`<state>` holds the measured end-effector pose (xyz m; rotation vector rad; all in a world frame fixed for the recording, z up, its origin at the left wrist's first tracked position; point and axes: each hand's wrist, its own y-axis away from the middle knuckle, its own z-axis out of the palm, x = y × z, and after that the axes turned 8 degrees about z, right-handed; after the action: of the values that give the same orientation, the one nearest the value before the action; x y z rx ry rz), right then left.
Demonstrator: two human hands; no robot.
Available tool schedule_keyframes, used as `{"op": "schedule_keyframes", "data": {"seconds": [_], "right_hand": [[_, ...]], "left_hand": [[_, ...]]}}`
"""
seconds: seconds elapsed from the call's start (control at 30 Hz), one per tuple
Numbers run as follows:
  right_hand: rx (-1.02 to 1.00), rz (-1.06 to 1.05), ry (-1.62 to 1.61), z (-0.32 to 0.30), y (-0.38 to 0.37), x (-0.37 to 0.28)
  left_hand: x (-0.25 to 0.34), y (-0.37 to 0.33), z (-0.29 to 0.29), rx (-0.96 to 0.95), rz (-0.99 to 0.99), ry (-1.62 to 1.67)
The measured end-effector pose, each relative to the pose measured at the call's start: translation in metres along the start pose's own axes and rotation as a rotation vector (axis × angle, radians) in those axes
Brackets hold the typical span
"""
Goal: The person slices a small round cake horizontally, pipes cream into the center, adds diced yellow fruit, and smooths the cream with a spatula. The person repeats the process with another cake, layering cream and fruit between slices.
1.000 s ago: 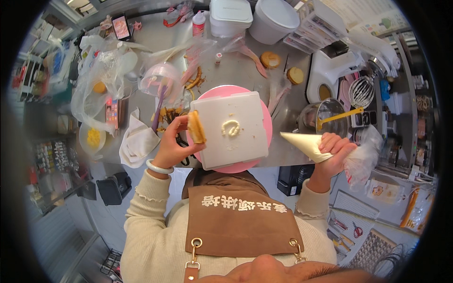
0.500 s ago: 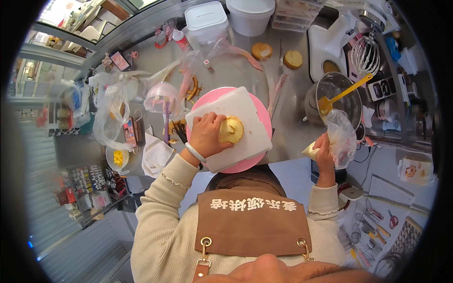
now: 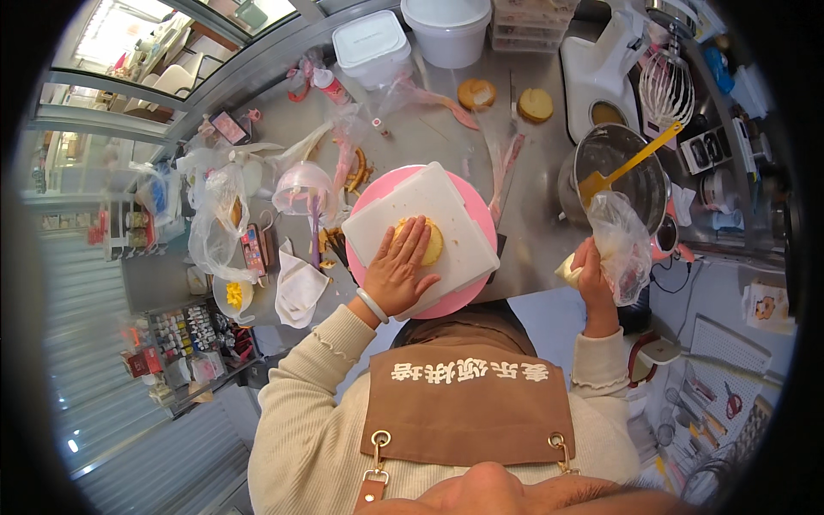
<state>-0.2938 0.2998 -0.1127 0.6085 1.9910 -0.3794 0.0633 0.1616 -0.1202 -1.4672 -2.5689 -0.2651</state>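
L hand (image 3: 402,268) lies flat, fingers spread, pressing the sponge round (image 3: 427,240) under its palm on the white board (image 3: 455,225). R hand (image 3: 590,273), off to the side, clenched on piping bag (image 3: 620,245). Sponge prob. soft, crumbly: hold by edges, light grip.

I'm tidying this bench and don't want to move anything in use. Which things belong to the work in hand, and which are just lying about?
In use:
left hand pressing the cake round
white board on the pink turntable
right hand gripping the piping bag

Lying about:
two spare cake rounds
white tub
mixing bowl with yellow spatula
whisk
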Motion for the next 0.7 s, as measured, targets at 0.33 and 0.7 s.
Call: {"op": "schedule_keyframes", "data": {"seconds": [0.33, 0.7], "right_hand": [[0.065, -0.157, 0.107, 0.003, 0.001, 0.007], [-0.02, -0.102, -0.807, 0.005, -0.009, -0.034]], "left_hand": [[-0.005, -0.005, -0.023, 0.167, 0.025, 0.22], [-0.027, 0.014, -0.004, 0.31, 0.103, 0.162]]}}
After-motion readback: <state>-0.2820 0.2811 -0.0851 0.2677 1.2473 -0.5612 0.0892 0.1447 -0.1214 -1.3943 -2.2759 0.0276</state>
